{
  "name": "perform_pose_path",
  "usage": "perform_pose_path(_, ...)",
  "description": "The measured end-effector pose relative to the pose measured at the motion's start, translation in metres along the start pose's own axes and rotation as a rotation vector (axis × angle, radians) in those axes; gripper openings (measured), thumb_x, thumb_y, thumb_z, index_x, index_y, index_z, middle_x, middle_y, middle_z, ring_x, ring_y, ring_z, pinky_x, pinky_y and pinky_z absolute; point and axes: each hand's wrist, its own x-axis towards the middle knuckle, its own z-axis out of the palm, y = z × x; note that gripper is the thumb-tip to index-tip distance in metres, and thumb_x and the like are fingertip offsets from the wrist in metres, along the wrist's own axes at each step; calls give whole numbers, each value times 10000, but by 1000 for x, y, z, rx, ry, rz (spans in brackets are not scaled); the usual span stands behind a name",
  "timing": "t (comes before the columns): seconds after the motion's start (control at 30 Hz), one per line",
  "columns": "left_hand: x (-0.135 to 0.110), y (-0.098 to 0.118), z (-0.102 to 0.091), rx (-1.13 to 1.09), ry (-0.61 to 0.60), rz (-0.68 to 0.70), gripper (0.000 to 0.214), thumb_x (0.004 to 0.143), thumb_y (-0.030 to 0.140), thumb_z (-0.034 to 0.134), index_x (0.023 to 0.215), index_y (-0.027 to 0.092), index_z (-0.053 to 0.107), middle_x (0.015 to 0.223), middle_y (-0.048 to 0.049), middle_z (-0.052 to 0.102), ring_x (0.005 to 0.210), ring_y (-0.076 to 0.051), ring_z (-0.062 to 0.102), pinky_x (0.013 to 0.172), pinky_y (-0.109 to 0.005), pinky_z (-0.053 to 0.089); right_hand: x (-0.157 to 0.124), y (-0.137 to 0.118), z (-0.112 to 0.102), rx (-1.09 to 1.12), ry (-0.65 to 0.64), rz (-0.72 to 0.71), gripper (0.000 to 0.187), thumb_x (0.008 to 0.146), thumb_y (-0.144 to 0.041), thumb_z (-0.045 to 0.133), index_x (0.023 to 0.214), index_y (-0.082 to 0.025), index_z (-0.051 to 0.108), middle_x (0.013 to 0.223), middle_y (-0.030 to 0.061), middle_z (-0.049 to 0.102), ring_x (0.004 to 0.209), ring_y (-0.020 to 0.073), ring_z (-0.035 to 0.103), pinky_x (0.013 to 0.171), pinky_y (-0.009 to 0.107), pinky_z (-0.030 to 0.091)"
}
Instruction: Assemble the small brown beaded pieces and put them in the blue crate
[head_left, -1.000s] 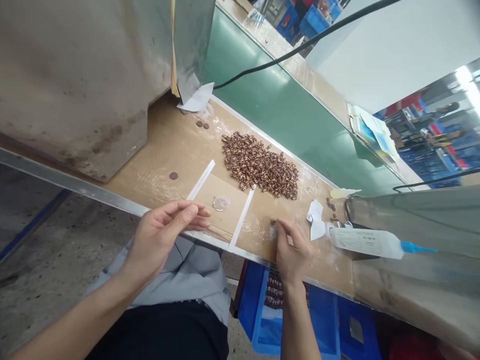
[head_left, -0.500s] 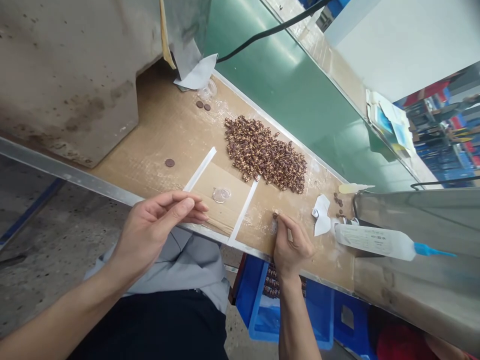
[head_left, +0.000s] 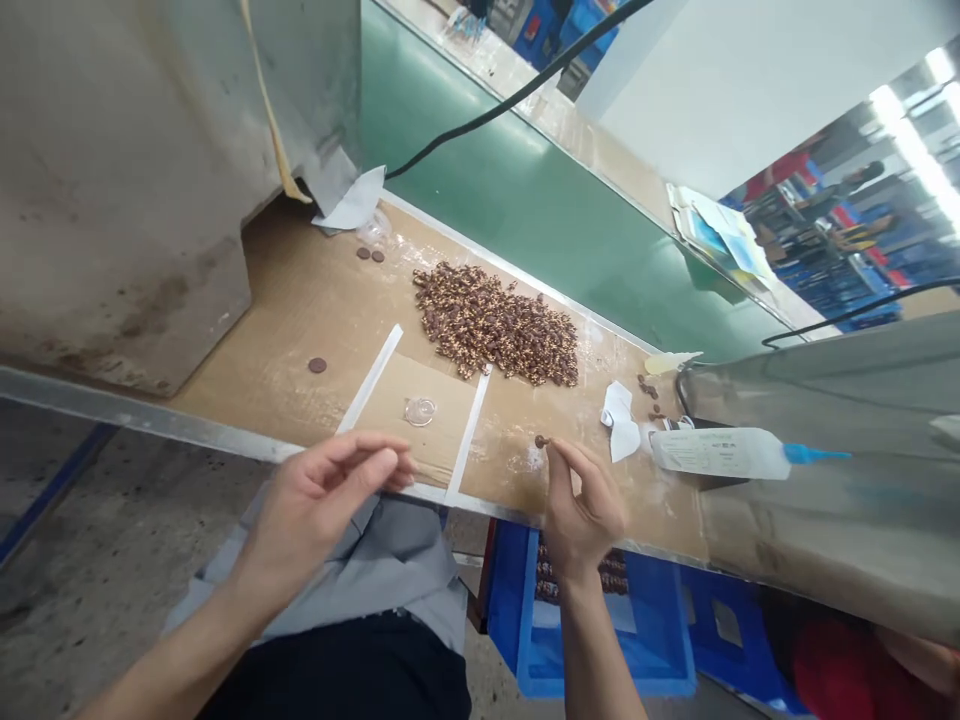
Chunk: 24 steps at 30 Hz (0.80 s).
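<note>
Small brown disc (head_left: 541, 441), pinched between the thumb and forefinger tips of the right hand (head_left: 583, 510), with the other fingers curled loosely behind them. In the head view it sits above the cardboard-topped bench (head_left: 255, 320), toward the near edge and just right of two white tape strips (head_left: 369, 378). It looks round, and it is too small to show any long axis. The right hand is clearly the nearer; the left hand (head_left: 322, 510) is well apart at the near edge, its fingers curved with the thumb close by. Whether it holds anything thin, I cannot tell.

Between the strips lies a clear round piece (head_left: 420, 411). Toward the far edge spreads a heap of brown-and-gold parts (head_left: 495, 325). To the right are crumpled white paper (head_left: 619, 420) and a blue-nozzled squeeze tube (head_left: 712, 453). Below the near edge, a blue crate (head_left: 600, 665) holds similar parts (head_left: 581, 572).
</note>
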Motion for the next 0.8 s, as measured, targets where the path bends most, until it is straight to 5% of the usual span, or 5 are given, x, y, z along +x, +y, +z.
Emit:
perform_pose_path(0.13,-11,12,24,249,-285,72,281,1104,525,837,1047,279,960,946,-57,912,896,-241,856,843,-297,662,-5,-59,-10,416,-50,386,65,1129,-221,861,1143,-261,910,953,25,865,860,222,846,784,347,728)
perform_pose_path(0.27,-14,24,46,365,-435,190,289,1165,444,747,984,278,900,910,-16,876,842,-200,813,825,-290,596,-10,-88,-16,638,-121,470,80,1111,-205,862,1101,-271,906,976,30,848,793,194,800,718,320,715)
perform_pose_path(0.5,-15,32,59,409,-495,258,300,1177,388,710,918,260,793,835,-3,789,762,-172,745,747,-280,544,-11,-95,-20,709,-116,508,83,1107,-195,870,1097,-267,912,978,30,849,770,182,817,705,288,737)
perform_pose_path(0.8,-13,34,67,479,-488,268,328,1177,423,707,929,269,857,811,-45,801,745,-220,752,719,-317,571,-18,-85,-21,754,-83,512,136,1108,-169,895,1131,-298,931,1035,20,883,873,188,867,764,280,742)
